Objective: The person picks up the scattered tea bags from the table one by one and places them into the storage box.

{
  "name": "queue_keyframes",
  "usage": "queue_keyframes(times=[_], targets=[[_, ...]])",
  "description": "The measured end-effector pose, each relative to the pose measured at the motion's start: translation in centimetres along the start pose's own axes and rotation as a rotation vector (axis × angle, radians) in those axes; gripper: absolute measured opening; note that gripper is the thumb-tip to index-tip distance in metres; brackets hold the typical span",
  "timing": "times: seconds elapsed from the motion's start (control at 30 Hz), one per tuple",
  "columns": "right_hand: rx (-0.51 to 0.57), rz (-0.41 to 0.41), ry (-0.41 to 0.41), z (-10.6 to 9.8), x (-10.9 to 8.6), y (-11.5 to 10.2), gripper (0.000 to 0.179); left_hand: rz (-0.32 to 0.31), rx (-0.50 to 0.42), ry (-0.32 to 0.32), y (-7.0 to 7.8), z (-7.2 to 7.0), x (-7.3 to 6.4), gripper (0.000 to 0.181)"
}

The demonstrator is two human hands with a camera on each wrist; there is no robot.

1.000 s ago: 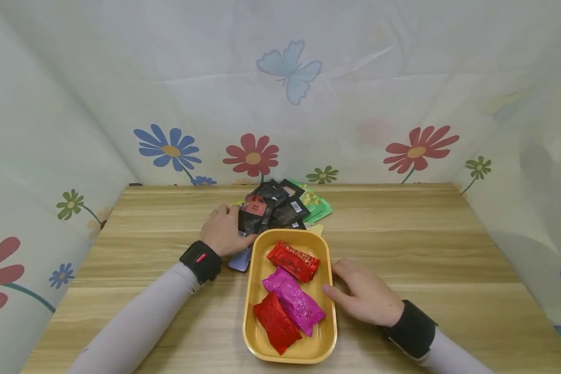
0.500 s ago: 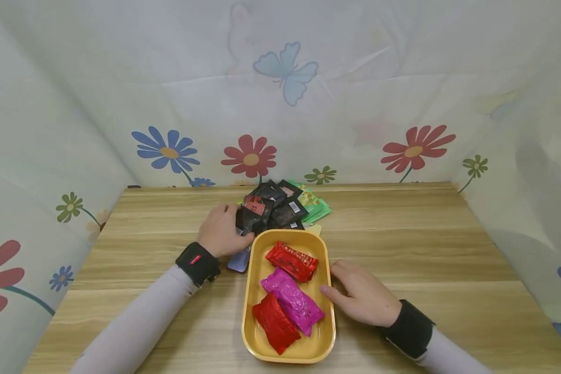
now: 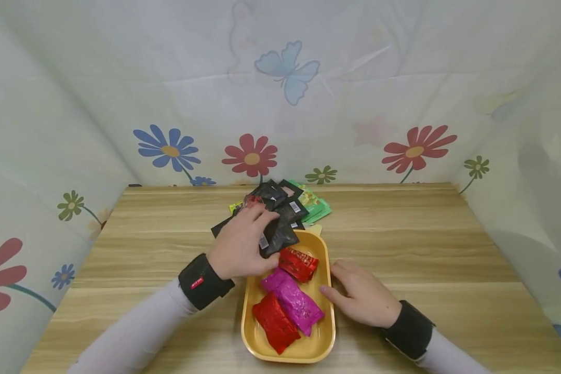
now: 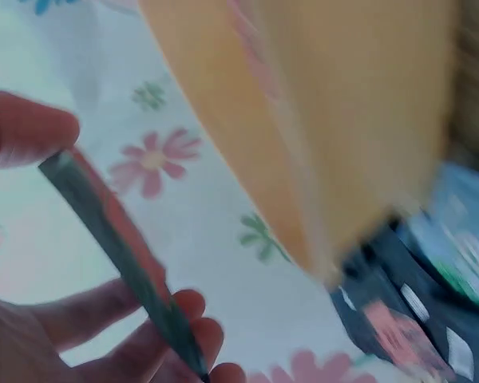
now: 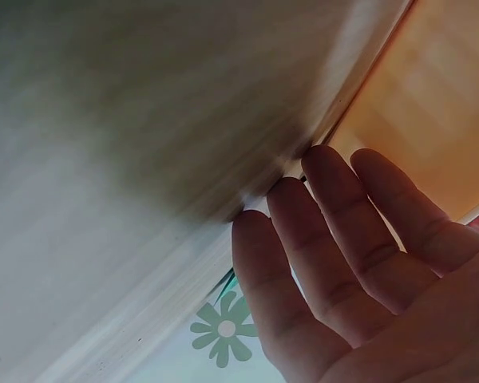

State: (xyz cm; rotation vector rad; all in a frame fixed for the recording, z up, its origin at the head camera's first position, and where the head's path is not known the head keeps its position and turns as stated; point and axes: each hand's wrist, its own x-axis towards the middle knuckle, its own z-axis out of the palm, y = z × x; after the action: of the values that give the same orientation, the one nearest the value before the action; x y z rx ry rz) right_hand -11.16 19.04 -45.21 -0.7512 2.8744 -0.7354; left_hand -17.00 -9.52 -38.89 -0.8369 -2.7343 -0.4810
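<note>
My left hand pinches a flat black packet between thumb and fingers, above the far left part of the yellow tray. In the left wrist view, this packet appears edge-on, with a reddish patch on one face. Inside the tray lie a red foil packet, a magenta one and another red one. Beside the tray's right wall, my right hand rests with its thumb at the rim. The right wrist view has the fingers extended along the tray wall.
Behind the tray lies a pile of black packets, with green packets at its right. A bit of yellow packet shows at the left. The wooden table ends at a flower-printed curtain.
My left hand has lifted a black packet from the pile and moved it right and nearer, over the tray's far end. My right hand and the tray stay put.
</note>
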Motion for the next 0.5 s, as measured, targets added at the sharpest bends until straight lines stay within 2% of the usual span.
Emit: queue_keyframes(times=[0.13,0.23,0.3,0.4,0.5], targets=[[0.008,-0.002,-0.006,0.0,0.0,0.1,0.047,0.084,-0.056,-0.068,1.9,0.2,-0.1,0.077],[0.014,-0.001,-0.005,0.0,0.0,0.2,0.046,0.156,-0.060,-0.133,2.8,0.4,-0.3,0.086],[0.017,0.000,-0.004,0.0,0.0,0.3,0.047,0.175,-0.059,-0.174,3.0,0.5,-0.4,0.095],[0.016,0.003,-0.007,-0.1,0.1,0.3,0.048,0.141,-0.043,-0.199,2.4,0.6,-0.5,0.104],[0.011,0.010,-0.011,-0.1,0.0,0.3,0.050,0.055,-0.051,-0.179,1.0,0.4,-0.2,0.104]])
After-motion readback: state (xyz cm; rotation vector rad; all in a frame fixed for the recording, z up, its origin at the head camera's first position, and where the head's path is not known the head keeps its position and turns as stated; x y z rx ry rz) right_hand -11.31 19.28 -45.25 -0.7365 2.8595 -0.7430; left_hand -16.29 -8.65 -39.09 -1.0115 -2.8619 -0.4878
